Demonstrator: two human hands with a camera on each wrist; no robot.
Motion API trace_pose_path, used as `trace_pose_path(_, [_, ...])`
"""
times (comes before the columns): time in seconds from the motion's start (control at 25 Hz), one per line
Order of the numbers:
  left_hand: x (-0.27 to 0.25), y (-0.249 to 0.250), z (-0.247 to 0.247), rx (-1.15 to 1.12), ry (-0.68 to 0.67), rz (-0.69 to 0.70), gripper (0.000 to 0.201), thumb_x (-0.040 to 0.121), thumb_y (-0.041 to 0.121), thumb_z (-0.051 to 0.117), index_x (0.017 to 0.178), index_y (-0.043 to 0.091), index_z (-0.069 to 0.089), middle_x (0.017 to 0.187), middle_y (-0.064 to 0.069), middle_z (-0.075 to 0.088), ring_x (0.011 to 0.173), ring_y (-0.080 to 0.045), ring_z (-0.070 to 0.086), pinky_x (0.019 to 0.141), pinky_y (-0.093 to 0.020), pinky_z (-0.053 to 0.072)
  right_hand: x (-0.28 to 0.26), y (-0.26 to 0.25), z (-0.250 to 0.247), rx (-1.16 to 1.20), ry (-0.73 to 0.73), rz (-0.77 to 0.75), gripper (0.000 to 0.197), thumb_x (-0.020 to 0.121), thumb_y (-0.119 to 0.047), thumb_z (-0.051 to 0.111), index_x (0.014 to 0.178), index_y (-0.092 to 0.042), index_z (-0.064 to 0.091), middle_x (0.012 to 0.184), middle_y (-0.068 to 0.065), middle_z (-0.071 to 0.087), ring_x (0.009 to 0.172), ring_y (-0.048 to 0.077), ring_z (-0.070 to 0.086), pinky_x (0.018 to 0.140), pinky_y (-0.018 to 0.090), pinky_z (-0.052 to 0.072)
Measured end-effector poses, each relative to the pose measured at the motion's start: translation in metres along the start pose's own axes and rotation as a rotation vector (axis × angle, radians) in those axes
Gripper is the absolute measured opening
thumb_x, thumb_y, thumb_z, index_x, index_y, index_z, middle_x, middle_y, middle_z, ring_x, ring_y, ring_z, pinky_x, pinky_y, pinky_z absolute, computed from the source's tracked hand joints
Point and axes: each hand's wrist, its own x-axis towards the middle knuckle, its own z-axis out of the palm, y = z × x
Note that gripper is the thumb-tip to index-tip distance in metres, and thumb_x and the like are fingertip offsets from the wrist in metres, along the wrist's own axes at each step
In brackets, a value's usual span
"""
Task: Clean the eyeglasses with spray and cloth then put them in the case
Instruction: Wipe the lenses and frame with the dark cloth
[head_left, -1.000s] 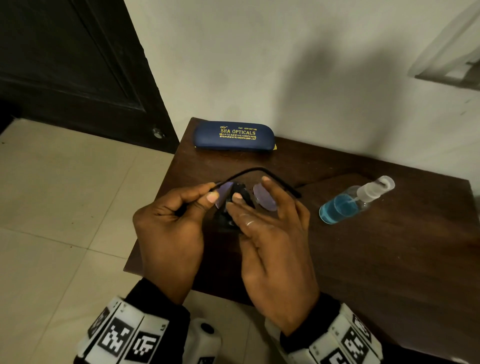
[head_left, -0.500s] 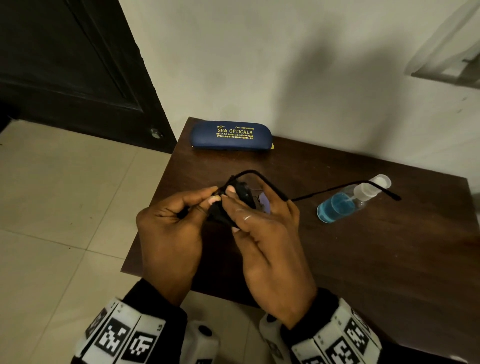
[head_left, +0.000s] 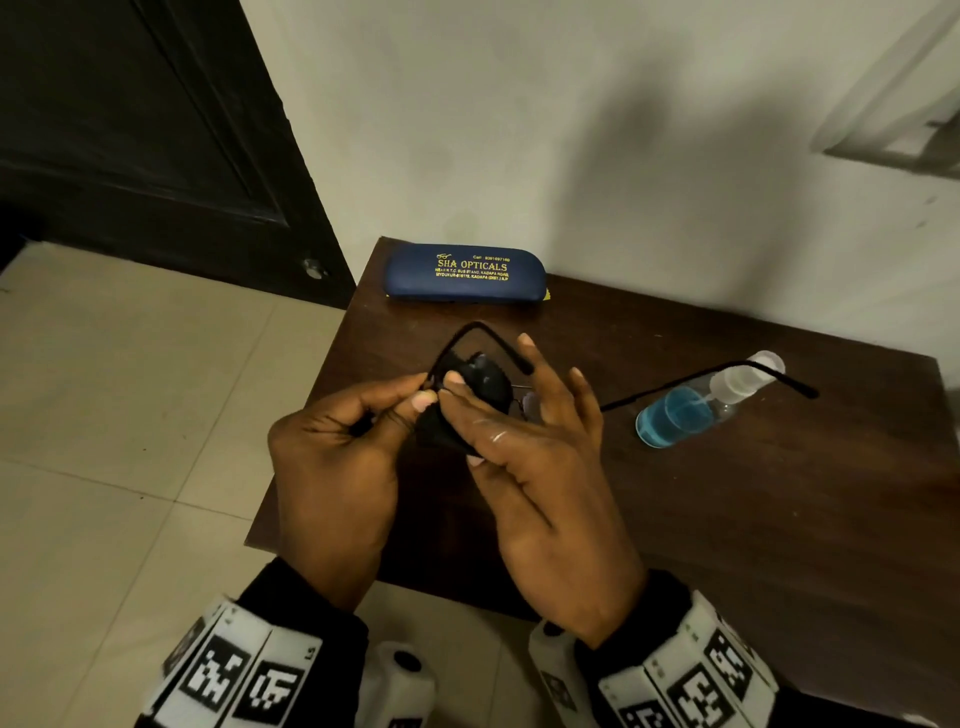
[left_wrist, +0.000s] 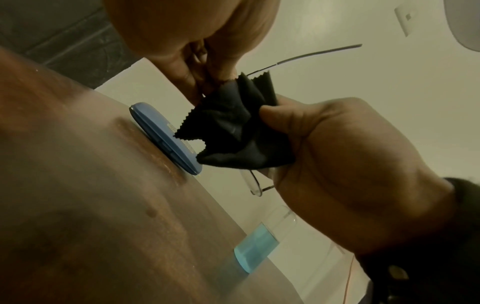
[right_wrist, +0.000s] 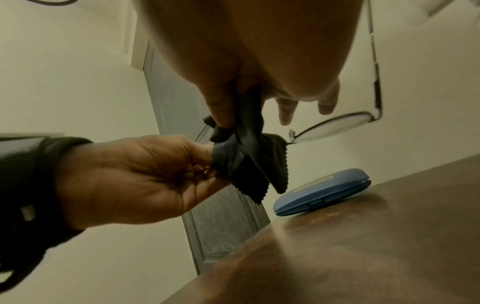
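Observation:
Thin black-framed eyeglasses (head_left: 530, 402) are held above the dark wooden table (head_left: 779, 519). My left hand (head_left: 423, 399) pinches the frame at its left end. My right hand (head_left: 493, 379) pinches a black cloth (head_left: 441, 436) around the left lens, thumb on top. One temple loops up (head_left: 478, 327); the other sticks out to the right over the spray bottle (head_left: 691, 410). In the right wrist view the bare right lens (right_wrist: 335, 127) shows beside the cloth (right_wrist: 249, 154). In the left wrist view the cloth (left_wrist: 233, 127) hangs in zigzag-edged folds. The blue case (head_left: 465, 273) lies shut at the table's back left.
The bottle of blue liquid lies on its side, right of the hands. The table stands against a white wall (head_left: 571, 130), with a dark door (head_left: 130, 130) and tiled floor (head_left: 130, 415) to its left. The table's left edge is just under my left hand.
The right temple has swung from folded to sticking out over the bottle. The cloth has slid from between the lenses onto the left lens, which it now hides.

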Motion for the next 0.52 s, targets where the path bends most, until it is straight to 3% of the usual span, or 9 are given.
trace_pose_path(0.12, [0.008,0.0,-0.007,-0.023,0.046,-0.036,0.02,0.077,0.002,0.07,0.083,0.021,0.073,0.08,0.013,0.075,0.083,-0.008,0.071,0.08,-0.022,0.054,-0.001,-0.002,-0.005,0.008,0.012,-0.059,0.041,0.087,-0.023,0.04,0.121,-0.026,0.063,0.124,-0.013,0.064,0.142,0.014,0.024,0.112,0.053,0.012])
trace_pose_path(0.24, [0.018,-0.001,-0.013,-0.004,0.083,-0.053,0.018,0.079,0.004,0.07,0.085,0.021,0.072,0.077,0.018,0.074,0.081,-0.003,0.069,0.08,-0.017,0.052,-0.004,-0.001,-0.012,0.023,0.212,-0.071,0.036,0.084,-0.02,0.044,0.108,-0.02,0.07,0.101,-0.011,0.071,0.114,0.009,0.053,0.096,0.047,0.036])
trace_pose_path(0.36, [0.027,-0.006,-0.021,-0.07,0.149,-0.125,0.016,0.08,0.005,0.069,0.087,0.019,0.073,0.079,0.012,0.075,0.085,-0.012,0.07,0.085,-0.026,0.054,0.0,0.003,-0.017,0.137,0.304,0.072,0.024,0.088,-0.024,0.048,0.104,-0.031,0.066,0.088,-0.023,0.064,0.088,0.0,0.06,0.077,0.044,0.052])
trace_pose_path(0.44, [0.03,-0.007,-0.025,-0.127,0.169,-0.167,0.017,0.079,0.006,0.069,0.082,0.021,0.075,0.08,0.008,0.075,0.086,-0.014,0.07,0.089,-0.032,0.054,0.005,0.008,-0.02,0.194,0.308,0.199,0.017,0.091,-0.03,0.052,0.104,-0.033,0.063,0.088,-0.023,0.065,0.084,0.001,0.066,0.068,0.039,0.058])
trace_pose_path(0.52, [0.031,-0.008,-0.027,-0.13,0.149,-0.176,0.015,0.076,0.01,0.071,0.079,0.023,0.077,0.08,0.007,0.075,0.086,-0.015,0.07,0.089,-0.034,0.053,0.009,0.018,-0.024,0.222,0.325,0.301,0.016,0.091,-0.026,0.058,0.105,-0.026,0.065,0.093,-0.018,0.067,0.087,0.002,0.067,0.068,0.036,0.06])
